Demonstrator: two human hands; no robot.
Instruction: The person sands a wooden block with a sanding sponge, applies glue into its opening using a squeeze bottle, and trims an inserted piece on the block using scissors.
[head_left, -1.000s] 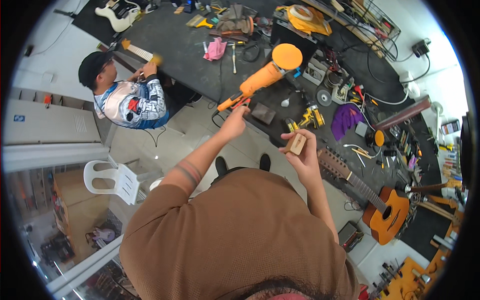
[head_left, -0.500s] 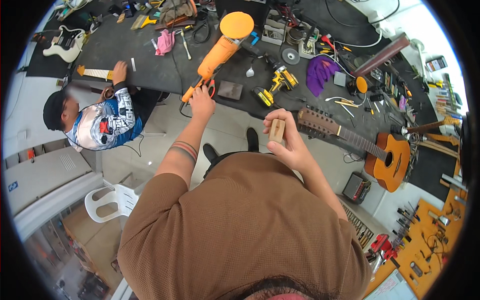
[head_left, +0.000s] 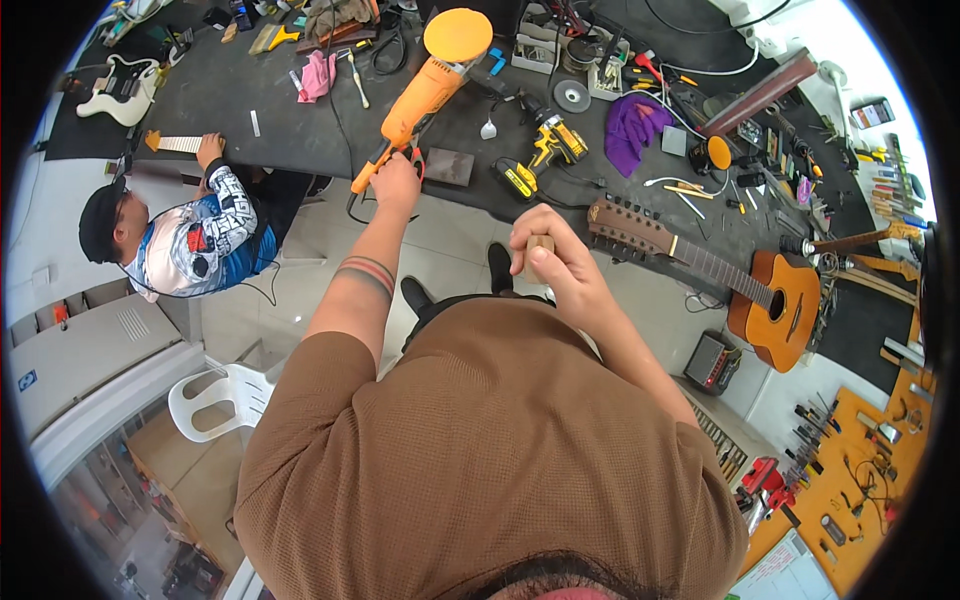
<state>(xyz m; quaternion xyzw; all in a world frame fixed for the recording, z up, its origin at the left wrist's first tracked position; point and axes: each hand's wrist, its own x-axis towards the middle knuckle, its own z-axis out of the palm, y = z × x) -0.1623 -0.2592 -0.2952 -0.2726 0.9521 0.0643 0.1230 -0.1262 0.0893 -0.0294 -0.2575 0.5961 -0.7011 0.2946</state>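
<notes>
My left hand (head_left: 397,182) is closed around the rear handle of an orange angle polisher (head_left: 412,105), which lies on the dark bench with its round orange pad (head_left: 458,36) facing up at the far end. Just right of that hand lies a flat dark block (head_left: 449,167) at the bench's front edge. My right hand (head_left: 562,260) grips a small light wooden block (head_left: 541,243) in front of the bench, thumb against it and fingers curled over it. Most of the block is hidden in the hand. A yellow and black cordless drill (head_left: 547,150) lies beyond it.
An acoustic guitar (head_left: 765,318) leans against the bench on the right, headstock near my right hand. A purple cloth (head_left: 632,130) and scattered tools lie on the bench (head_left: 300,130). At left, a person (head_left: 190,225) sits by a guitar neck. A white chair (head_left: 205,405) stands behind.
My right hand has turned the wooden block, so its long slotted face no longer shows and the fingers curl further over it. My left hand stays on the polisher's handle. The view has shifted slightly.
</notes>
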